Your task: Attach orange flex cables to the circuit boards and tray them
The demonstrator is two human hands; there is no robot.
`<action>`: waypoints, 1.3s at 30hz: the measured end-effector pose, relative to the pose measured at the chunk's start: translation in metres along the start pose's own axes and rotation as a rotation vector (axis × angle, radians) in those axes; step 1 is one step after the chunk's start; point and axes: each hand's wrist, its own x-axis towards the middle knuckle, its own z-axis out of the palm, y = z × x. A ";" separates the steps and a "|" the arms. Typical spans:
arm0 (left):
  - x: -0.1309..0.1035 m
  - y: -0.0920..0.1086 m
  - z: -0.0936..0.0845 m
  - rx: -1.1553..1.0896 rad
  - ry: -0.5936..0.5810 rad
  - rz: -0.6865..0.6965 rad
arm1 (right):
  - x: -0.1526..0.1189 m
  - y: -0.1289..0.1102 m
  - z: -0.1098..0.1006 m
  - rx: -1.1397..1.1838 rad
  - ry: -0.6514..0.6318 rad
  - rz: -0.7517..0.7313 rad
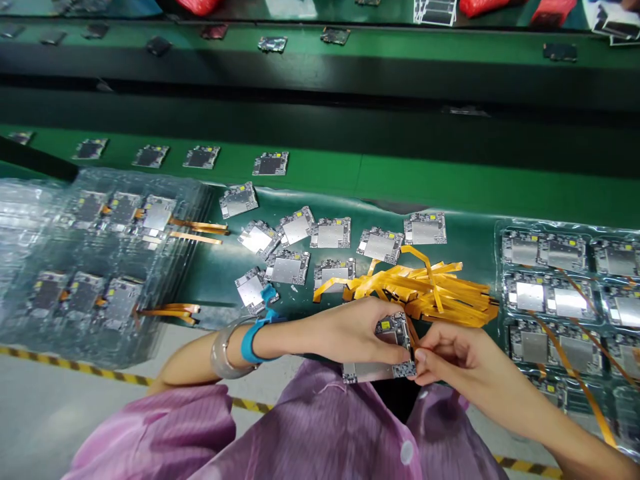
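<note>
My left hand [367,333] grips a circuit board [373,371] with a silver shield plate and a yellow sticker, held above my lap at the bench edge. At the board's right edge, my right hand [445,353] pinches an orange flat ribbon cable [412,333]; its tip is hidden by my fingers, so I cannot tell whether it is joined to the board. Just beyond my hands lies a heap of orange ribbon cables [425,290]. Several loose circuit boards [331,233] are scattered on the green bench behind and left of the heap.
Stacked clear plastic trays [195,200] at the left hold boards with cables. Another clear tray [499,267] at the right holds rows of boards, some with ribbon cables across them. Beyond the bench, a green conveyor belt [330,173] carries spaced boards [271,163]. Red bags lie farther back.
</note>
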 end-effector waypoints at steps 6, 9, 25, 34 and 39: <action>0.001 0.002 -0.002 -0.012 -0.034 0.013 | 0.001 0.002 0.000 0.052 -0.017 -0.014; 0.001 0.002 -0.002 -0.021 -0.030 0.016 | 0.001 0.002 -0.001 0.055 -0.007 -0.017; 0.004 -0.002 -0.001 -0.101 -0.093 0.057 | -0.002 0.001 -0.002 0.078 -0.013 -0.011; 0.004 0.003 -0.001 -0.109 -0.060 0.037 | -0.001 0.001 -0.003 0.083 0.015 -0.015; 0.004 0.001 -0.001 -0.069 -0.051 0.044 | -0.001 0.003 -0.002 0.082 -0.013 -0.001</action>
